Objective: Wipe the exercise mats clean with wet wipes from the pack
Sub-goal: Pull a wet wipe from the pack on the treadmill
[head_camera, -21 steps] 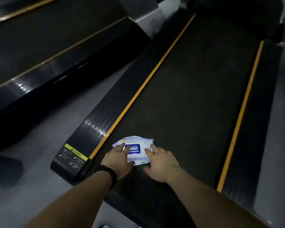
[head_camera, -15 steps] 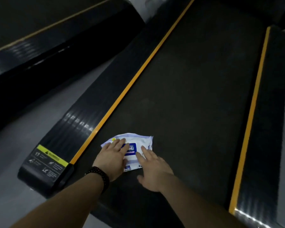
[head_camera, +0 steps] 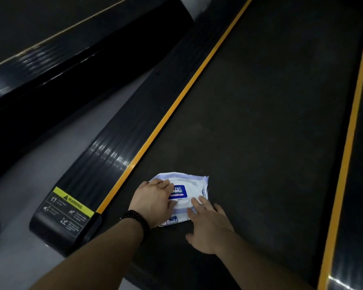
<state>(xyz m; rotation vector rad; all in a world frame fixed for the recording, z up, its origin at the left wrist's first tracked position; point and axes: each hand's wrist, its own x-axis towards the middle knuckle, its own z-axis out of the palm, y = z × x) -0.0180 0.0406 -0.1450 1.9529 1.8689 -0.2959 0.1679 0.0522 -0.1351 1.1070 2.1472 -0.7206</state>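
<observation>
Now, left hand (head_camera: 153, 198) flat, pinning wipes pack (head_camera: 194, 186); right hand (head_camera: 208, 221) fingers loose at lid: lift lid slowly, hold pack steady.

The wipes pack (head_camera: 189, 191) lies on the treadmill belt (head_camera: 260, 122) near its near-left corner. The left hand (head_camera: 153, 199) rests on the pack's left half, the right hand (head_camera: 210, 225) at its near-right edge. A second treadmill (head_camera: 50, 49) stands to the left.

Wet wipes pack (head_camera: 194, 186): blue label on lid, upside down, reads "BeiLi"; near edge repeats "BeiLi", first letters hidden. Yellow strip on treadmill end cap (head_camera: 65, 216): "WARNING" with triangle; small print below unreadable.
</observation>
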